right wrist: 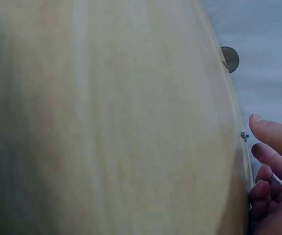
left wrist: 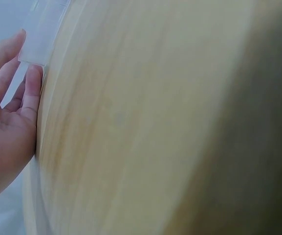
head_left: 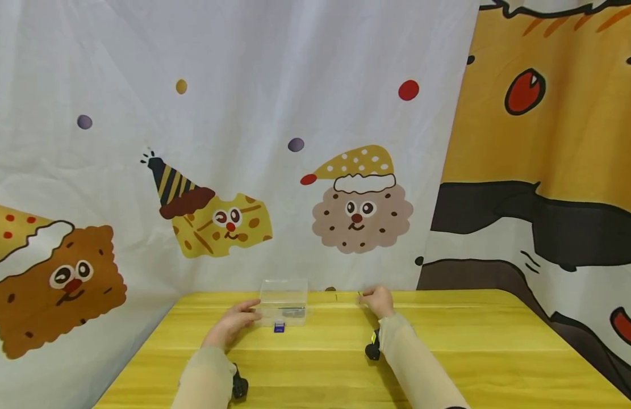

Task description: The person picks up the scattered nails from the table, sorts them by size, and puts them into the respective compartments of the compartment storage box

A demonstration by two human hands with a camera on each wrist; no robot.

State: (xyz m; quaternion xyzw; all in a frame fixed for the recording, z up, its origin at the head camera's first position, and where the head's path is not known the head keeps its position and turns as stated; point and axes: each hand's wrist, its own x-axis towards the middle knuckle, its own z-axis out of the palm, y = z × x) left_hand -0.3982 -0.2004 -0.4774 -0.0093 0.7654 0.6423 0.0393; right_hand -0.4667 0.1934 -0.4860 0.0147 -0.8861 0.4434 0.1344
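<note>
In the head view my left hand [head_left: 235, 322] is at the left side of a clear plastic box [head_left: 283, 320] with its lid raised at the back. Small grey pieces and a thin dark rod lie inside. The left wrist view has the thumb and fingertips around the box's corner, loosely extended. Farther right, my right hand [head_left: 377, 301] is low over the table's far edge. Its thumb and index finger are apart beside a small dark metal piece [right wrist: 244, 136] in the right wrist view. Another small dark piece [right wrist: 226, 65] lies farther along the edge.
A blue label or tab [head_left: 279, 327] is at the front of the box. The yellow wood-grain table [head_left: 315, 363] ends against a hanging curtain [head_left: 295, 227] printed with cartoon biscuits and cheese. Dark wrist devices are strapped at both sleeves.
</note>
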